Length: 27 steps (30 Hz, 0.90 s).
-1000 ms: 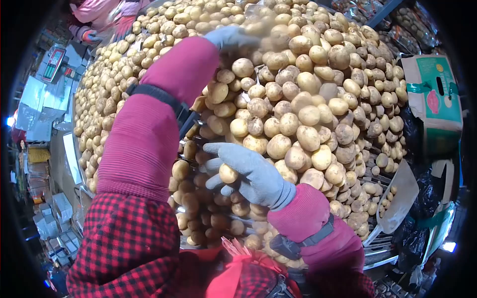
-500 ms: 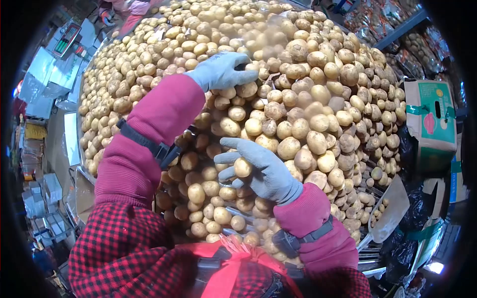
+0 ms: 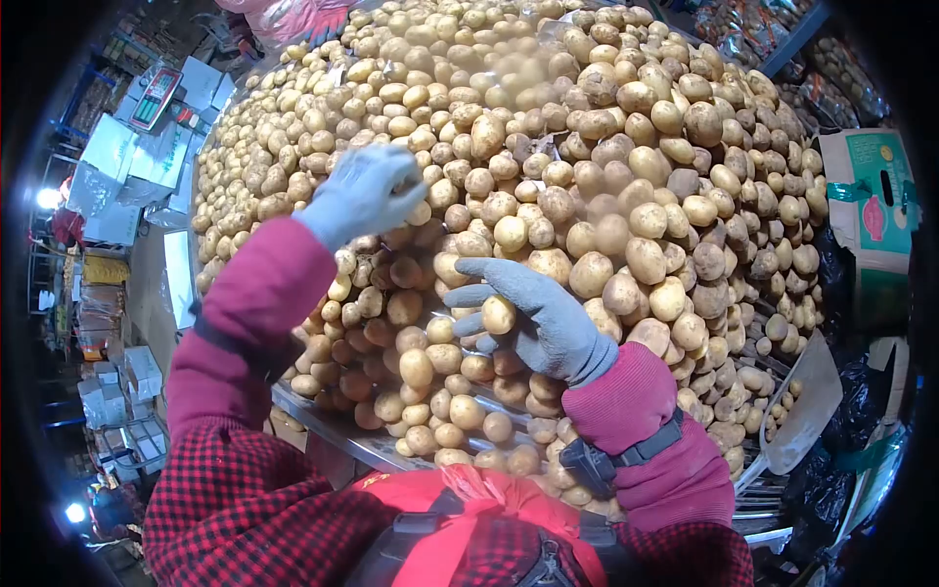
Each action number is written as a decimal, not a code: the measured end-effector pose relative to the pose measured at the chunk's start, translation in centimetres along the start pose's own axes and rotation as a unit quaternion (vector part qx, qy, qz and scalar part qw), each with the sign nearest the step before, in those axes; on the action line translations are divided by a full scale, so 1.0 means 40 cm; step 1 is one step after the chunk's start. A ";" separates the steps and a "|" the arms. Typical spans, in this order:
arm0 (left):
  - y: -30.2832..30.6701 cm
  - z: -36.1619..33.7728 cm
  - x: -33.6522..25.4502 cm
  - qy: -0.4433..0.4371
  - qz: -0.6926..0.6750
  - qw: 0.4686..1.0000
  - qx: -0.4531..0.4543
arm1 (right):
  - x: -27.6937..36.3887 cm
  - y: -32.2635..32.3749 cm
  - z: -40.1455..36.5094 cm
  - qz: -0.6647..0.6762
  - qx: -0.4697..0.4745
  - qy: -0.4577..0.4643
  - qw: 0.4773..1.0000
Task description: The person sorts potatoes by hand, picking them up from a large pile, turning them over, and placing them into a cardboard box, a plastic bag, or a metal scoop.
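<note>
My right hand (image 3: 543,323), in a grey-blue glove, holds a small potato (image 3: 498,315) against its bent fingers, just above the near part of the heap. Further left and higher, my left hand (image 3: 364,194), gloved the same way, hovers over the potato heap (image 3: 284,147) with its fingers and thumb curled toward each other. Something brownish shows in the gap between them, too blurred to make out. Beneath my hands the heap dips into a shaded hollow with loose potatoes (image 3: 416,368) in it.
A metal edge (image 3: 337,435) borders the heap in front of me. On the right are a metal scoop (image 3: 807,401), black plastic (image 3: 841,391) and a green carton (image 3: 871,210). Scales (image 3: 156,98) and white boxes (image 3: 108,152) stand at left. Another person's pink sleeve (image 3: 279,18) shows at the far edge.
My left hand has moved left and toward me, away from the middle of the heap. My right hand keeps the small potato at nearly the same spot. The view has shifted slightly.
</note>
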State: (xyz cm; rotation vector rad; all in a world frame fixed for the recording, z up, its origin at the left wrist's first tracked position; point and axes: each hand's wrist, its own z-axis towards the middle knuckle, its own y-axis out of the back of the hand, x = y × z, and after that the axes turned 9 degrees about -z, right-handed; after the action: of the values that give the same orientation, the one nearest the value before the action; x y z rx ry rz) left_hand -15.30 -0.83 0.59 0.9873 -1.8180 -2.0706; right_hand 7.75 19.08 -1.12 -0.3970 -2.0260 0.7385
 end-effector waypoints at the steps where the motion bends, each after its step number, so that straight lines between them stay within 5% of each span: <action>1: 0.029 0.057 -0.050 0.041 0.034 0.998 0.030 | -0.004 0.004 0.003 -0.006 0.010 0.004 1.000; 5: -0.010 0.301 -0.195 -0.167 -0.116 0.963 -0.179 | 0.002 0.003 0.001 -0.025 0.025 0.015 0.999; 10: -0.074 0.570 -0.312 -0.096 -0.165 0.978 -0.080 | 0.020 -0.015 -0.001 -0.048 -0.011 0.020 0.999; 11: -0.072 0.597 -0.296 -0.117 -0.165 0.978 -0.052 | 0.010 -0.017 -0.005 -0.170 -0.047 0.101 0.979; 14: -0.066 0.571 -0.280 -0.063 -0.304 0.950 0.037 | 0.011 -0.012 -0.005 -0.096 -0.013 0.053 0.994; 17: -0.050 0.522 -0.274 -0.064 -0.135 0.988 0.025 | 0.024 -0.016 -0.001 -0.071 -0.013 0.005 0.997; 19: -0.068 0.437 -0.258 -0.051 -0.201 0.978 0.026 | -0.004 -0.008 0.007 -0.019 -0.017 0.014 1.000; 23: -0.196 0.237 -0.156 -0.170 -0.225 0.935 -0.215 | -0.004 0.011 0.003 0.002 0.033 0.022 0.999; 25: -0.194 0.162 -0.116 -0.084 -0.181 0.971 -0.136 | -0.010 0.018 0.012 0.006 0.041 0.026 0.999; 27: -0.181 0.106 -0.089 -0.188 -0.135 0.963 -0.135 | -0.014 0.020 0.010 0.009 0.049 0.024 0.998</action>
State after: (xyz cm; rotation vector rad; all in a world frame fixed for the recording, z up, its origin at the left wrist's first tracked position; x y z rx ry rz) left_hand -13.25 6.10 -4.95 0.8508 -1.5535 -2.7451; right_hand 7.70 19.25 -2.17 -0.3726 -1.9341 0.8283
